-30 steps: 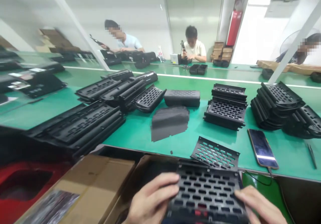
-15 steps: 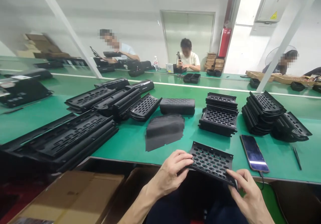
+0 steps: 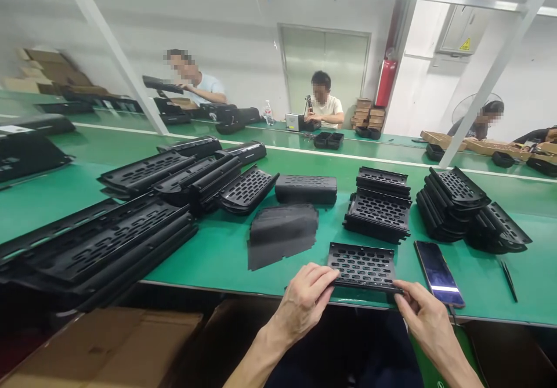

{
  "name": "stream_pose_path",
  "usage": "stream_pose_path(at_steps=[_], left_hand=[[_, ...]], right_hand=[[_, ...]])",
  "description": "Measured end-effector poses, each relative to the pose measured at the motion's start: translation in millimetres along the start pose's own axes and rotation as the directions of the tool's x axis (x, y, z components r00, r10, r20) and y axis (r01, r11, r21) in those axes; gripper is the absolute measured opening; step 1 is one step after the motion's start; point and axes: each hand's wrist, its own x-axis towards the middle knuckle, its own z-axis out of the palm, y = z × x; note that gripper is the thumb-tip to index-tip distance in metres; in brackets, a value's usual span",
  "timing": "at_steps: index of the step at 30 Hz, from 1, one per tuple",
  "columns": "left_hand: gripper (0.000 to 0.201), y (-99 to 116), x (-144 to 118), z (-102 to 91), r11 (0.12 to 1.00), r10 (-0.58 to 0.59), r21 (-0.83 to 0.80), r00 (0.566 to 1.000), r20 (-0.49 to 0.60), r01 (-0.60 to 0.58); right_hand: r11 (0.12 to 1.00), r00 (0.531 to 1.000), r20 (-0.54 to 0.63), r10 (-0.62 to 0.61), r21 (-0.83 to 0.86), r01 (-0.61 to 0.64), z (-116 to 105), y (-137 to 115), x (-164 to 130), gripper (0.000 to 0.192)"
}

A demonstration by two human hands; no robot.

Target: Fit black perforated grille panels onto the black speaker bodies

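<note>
A flat black perforated grille panel (image 3: 362, 265) lies near the front edge of the green table (image 3: 226, 249). My left hand (image 3: 304, 301) grips its near left corner. Its near right corner is pinched by my right hand (image 3: 424, 318). Just behind the panel stands a stack of similar black grilles (image 3: 379, 211). A pile of dark fabric sheets (image 3: 282, 234) lies to the left of the panel.
A phone (image 3: 437, 272) lies right of the panel, a pen-like tool (image 3: 508, 279) further right. Curved grille stacks (image 3: 456, 202) stand at right, long black housings (image 3: 108, 243) at left. Cardboard boxes (image 3: 108, 347) sit below the table edge. Other people work at the far benches.
Both hands lifted a grille panel from my lap up to the table's front edge and laid it flat there. The view tilted upward.
</note>
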Motion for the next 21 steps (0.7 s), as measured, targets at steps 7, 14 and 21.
stream_pose_path(at_steps=[7,14,21], left_hand=[[0.019,-5,-5,5.8,0.995,-0.021,-0.1,0.994,-0.108,0.011],[0.024,-2,-6,3.0,0.994,-0.037,-0.105,0.996,-0.077,0.029],[0.035,-5,-4,8.8,0.991,-0.041,-0.128,0.994,-0.105,0.027]], right_hand=[[0.998,0.998,-0.006,0.057,-0.004,-0.058,-3,-13,2,0.032],[0.995,0.995,-0.02,0.099,0.032,-0.099,3,4,-5,0.034],[0.981,0.966,-0.213,0.147,0.155,-0.115,19,21,-7,0.042]])
